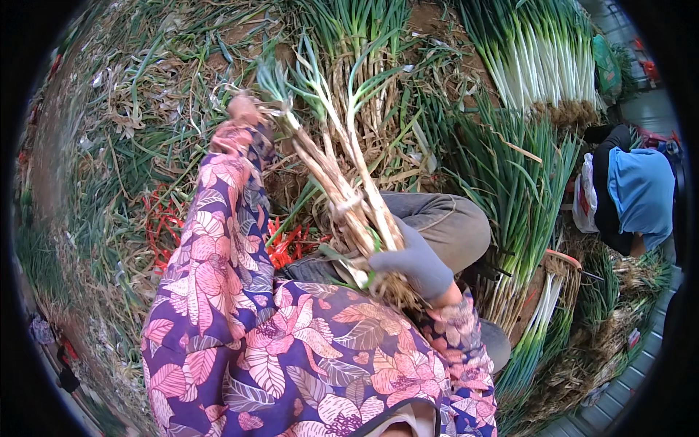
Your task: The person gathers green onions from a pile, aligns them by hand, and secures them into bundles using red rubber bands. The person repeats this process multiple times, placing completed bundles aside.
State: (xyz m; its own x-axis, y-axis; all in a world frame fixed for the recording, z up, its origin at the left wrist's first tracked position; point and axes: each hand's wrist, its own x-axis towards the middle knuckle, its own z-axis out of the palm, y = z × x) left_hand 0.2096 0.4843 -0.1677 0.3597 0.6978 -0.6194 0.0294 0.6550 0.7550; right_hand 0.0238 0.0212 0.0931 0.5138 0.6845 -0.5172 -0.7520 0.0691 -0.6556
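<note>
My right hand [418, 263], in a grey glove, is closed round the lower end of several green onions [338, 188] held slantwise above my lap. Brown dry skin covers much of their stalks, and the roots [394, 292] hang below the glove. Up by the green tops, my left hand [244, 109] is curled round some dry leaves [270, 109]; motion blurs it, and its fingers are partly hidden. Just beyond the held stalks stands a bunch of unpeeled green onions [360, 71].
Leaf litter [131, 109] covers the ground on the left. Red ties [289, 243] lie by my leg. Peeled white-stemmed onions [546, 71] stand at upper right, and another bunch [519, 185] leans by my knee. A person in a blue top [639, 191] bends at the far right.
</note>
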